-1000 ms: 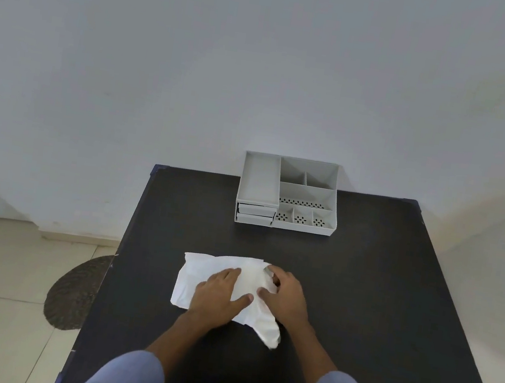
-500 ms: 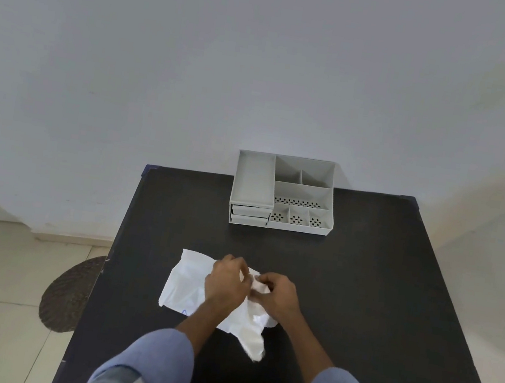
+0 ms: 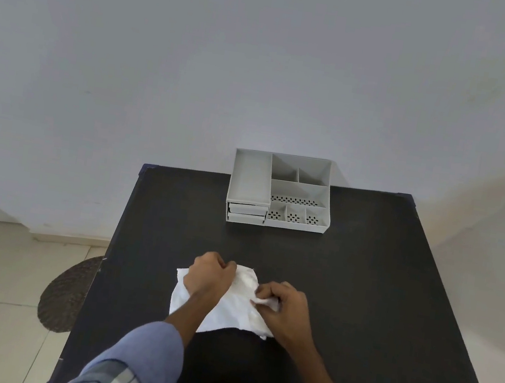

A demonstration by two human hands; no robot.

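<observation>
Left-hand fingers (image 3: 225,268) were curled and gripped the far edge of the white cloth (image 3: 227,313); right-hand fingers (image 3: 264,293) pinched a bunched fold of it at its right side. Left hand (image 3: 208,277) lay over the cloth's upper left part, right hand (image 3: 285,309) over its right edge, the two hands near each other but apart. The cloth lay crumpled on the near middle of the black table (image 3: 361,287), partly lifted between the grips. A small dark mark (image 3: 263,337) showed at its near right corner, too small to read. Blue sleeves (image 3: 144,354) covered both upper arms. At the table's far edge, against the wall (image 3: 262,63), stood a grey plastic organiser (image 3: 298,189), well apart from the cloth: a long tray on the left above two closed drawers (image 3: 246,214), open cells on the right, three small front cells with perforated floors showing. A dark round mat (image 3: 68,292) lay on the tiled floor left of the table
</observation>
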